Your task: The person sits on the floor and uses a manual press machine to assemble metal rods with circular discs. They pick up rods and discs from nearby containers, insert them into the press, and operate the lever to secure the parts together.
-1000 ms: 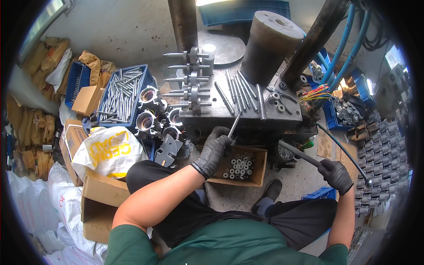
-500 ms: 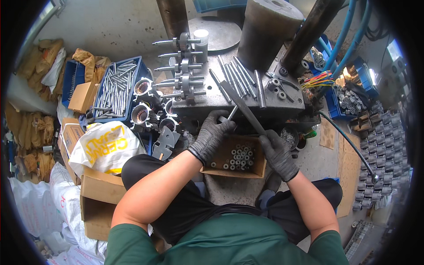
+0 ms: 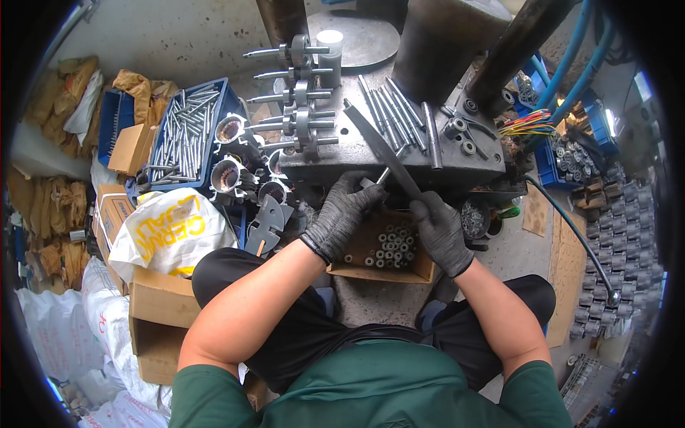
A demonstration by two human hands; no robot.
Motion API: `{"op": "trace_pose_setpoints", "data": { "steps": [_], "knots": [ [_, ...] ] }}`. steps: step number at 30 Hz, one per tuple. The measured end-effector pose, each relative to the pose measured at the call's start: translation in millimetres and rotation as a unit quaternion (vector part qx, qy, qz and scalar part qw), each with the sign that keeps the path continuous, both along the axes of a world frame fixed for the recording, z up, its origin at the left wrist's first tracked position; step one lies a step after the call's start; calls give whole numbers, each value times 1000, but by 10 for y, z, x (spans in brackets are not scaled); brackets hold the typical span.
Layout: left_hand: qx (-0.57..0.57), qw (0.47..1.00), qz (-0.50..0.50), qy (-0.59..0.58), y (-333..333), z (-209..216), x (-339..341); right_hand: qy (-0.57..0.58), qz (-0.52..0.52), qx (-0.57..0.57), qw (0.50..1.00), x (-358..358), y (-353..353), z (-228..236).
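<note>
My left hand (image 3: pixel 341 217), in a dark grey glove, is closed around a thin metal shaft (image 3: pixel 384 175) whose bright end sticks up from the fingers. In my gloved right hand (image 3: pixel 444 232) is the lower end of a long flat file (image 3: pixel 385 148). The file slants up to the left and crosses right by the tip of the shaft; whether they touch I cannot tell. Both hands are in front of the steel bench block, above an open cardboard box (image 3: pixel 378 274) with several small metal rings (image 3: pixel 394 246) in it.
On the steel block (image 3: pixel 321 165) lie several loose shafts (image 3: pixel 399 118), bearings (image 3: pixel 467 148) and a row of shafts with gears (image 3: pixel 300 91). A blue bin of shafts (image 3: pixel 187 135) and motor housings (image 3: pixel 227 175) stand left. Stacked metal parts (image 3: pixel 621 250) fill the right.
My right hand has pushed the file forward and to the left across the shaft. My left hand keeps its hold on the shaft. The whole view has shifted slightly.
</note>
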State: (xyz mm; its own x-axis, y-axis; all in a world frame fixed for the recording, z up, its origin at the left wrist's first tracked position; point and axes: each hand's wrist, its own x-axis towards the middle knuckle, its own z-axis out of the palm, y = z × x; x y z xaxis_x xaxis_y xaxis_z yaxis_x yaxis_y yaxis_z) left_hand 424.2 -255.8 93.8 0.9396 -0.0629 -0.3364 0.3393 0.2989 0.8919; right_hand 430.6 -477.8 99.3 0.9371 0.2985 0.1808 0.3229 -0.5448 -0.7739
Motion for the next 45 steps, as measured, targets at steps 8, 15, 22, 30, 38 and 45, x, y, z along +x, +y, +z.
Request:
{"op": "trace_pose_setpoints", "data": {
  "steps": [8, 15, 22, 30, 38, 45],
  "knots": [
    [-58, 998, -11, 18, -34, 47, 29, 24, -3, -30, 999, -29, -36, -30],
    [-74, 997, -15, 11, -33, 5, 37, 17, -4, -27, 999, -22, -98, -37],
    [-104, 994, -3, 19, -57, 37, 32, 22, 8, -39, 999, 20, -136, -3],
    [-164, 984, 33, 56, -99, 50, 31, 33, 12, -82, 996, 93, -162, 7],
    [-162, 984, 48, 55, -174, 140, 29, 32, -3, -15, 999, 50, -210, 21],
    [-176, 981, 52, 69, -117, 62, 62, 16, -2, -30, 999, 85, -186, 105]
  ]
}}
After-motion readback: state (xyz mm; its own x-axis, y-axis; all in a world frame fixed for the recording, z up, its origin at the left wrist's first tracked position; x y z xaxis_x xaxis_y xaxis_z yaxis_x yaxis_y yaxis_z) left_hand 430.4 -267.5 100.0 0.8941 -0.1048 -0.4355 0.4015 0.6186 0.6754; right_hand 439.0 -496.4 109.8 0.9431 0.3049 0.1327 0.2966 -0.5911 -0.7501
